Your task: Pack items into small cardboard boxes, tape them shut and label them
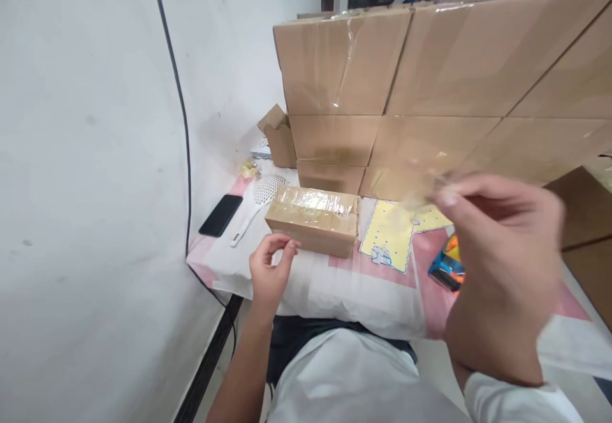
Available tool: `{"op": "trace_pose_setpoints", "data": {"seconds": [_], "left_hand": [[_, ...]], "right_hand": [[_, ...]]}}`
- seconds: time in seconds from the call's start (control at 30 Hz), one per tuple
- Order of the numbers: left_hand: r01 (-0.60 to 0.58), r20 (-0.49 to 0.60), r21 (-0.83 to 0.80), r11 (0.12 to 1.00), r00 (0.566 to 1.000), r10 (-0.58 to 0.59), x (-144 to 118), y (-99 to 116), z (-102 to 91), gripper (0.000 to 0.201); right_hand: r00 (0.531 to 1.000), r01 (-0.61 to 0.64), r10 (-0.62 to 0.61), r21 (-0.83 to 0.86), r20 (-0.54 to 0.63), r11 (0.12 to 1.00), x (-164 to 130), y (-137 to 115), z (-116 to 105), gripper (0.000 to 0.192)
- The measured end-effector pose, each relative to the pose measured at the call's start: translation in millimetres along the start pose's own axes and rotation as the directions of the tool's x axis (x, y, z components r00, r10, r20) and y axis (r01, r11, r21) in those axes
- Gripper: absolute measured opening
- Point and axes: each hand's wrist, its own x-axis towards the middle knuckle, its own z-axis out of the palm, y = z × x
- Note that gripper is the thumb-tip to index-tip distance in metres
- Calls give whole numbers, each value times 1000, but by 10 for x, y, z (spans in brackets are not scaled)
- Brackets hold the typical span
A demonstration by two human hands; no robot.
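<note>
A small cardboard box (313, 220), wrapped in clear tape, lies on the table with the pink and white cloth (335, 289). My left hand (270, 268) rests at its near left corner, fingers curled and touching the box edge. My right hand (497, 270) is raised close to the camera, blurred, and pinches a strip of clear tape (423, 196) between thumb and fingers.
A wall of stacked cardboard boxes (430, 91) stands behind. A white slotted spoon (258, 203) and a black phone (220, 215) lie at the left. A yellow card (389, 235) and an orange-blue tape dispenser (449, 265) lie to the right. A black cable (184, 123) runs down the wall.
</note>
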Motion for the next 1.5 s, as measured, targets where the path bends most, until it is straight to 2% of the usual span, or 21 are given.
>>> {"op": "trace_pose_setpoints", "data": {"seconds": [0.07,0.13,0.2,0.27,0.3,0.37,0.47,0.53,0.6,0.67,0.8,0.87,0.97,1.03,1.1,1.23,1.33,1.4,1.5], "left_hand": [[-223,65,222,949,975,214,208,-45,-24,16],[-411,224,400,819,910,348,408,-44,-8,19],[-529,414,489,694,841,350,570,-34,43,27],[-576,547,521,629,792,272,671,-38,114,32],[-583,581,530,615,779,237,698,-45,149,33],[-573,606,547,610,774,184,718,-59,201,34],[-526,591,566,636,796,132,750,-42,215,36],[-487,579,576,656,810,93,838,2,186,39],[-480,597,592,647,801,49,996,57,149,42],[-526,665,589,614,747,2,1189,105,125,40],[-650,801,524,551,596,-59,1471,148,157,33],[-685,816,516,515,576,-51,1514,146,208,31],[-709,806,533,462,591,-24,1507,133,296,27],[-729,807,543,418,591,-17,1501,124,340,27],[-762,829,516,391,559,-5,1517,116,352,30],[-809,882,381,448,463,85,1598,99,262,31],[-812,882,323,486,444,156,1646,83,152,32],[-810,872,304,501,448,194,1655,69,100,32],[-807,867,263,529,438,236,1650,41,72,28]], "right_hand": [[997,-51,53,39,-52,998,202,139,161,14],[991,-110,108,26,79,994,398,310,382,18],[956,-141,149,-51,253,989,556,470,581,22],[911,-153,184,-112,370,982,666,588,706,24],[900,-167,196,-106,390,980,706,629,734,24],[916,-209,201,-13,347,978,768,683,733,23],[946,-265,227,151,229,952,852,745,659,18],[945,-293,254,191,206,937,908,811,625,17],[939,-314,273,195,211,929,955,908,629,18],[933,-324,279,192,229,926,981,1019,668,25],[896,-373,288,220,338,901,974,1155,750,45],[861,-407,291,221,418,887,956,1135,753,41],[827,-436,296,213,479,875,945,1041,719,33],[832,-434,296,219,470,874,950,1003,698,31],[842,-425,293,222,453,878,960,1017,697,31],[878,-372,287,171,382,912,958,1156,747,45],[906,-251,238,-9,349,968,925,1236,803,65],[881,-205,238,-122,409,971,894,1249,842,75],[803,-196,287,-222,523,955,858,1241,901,81]]}}
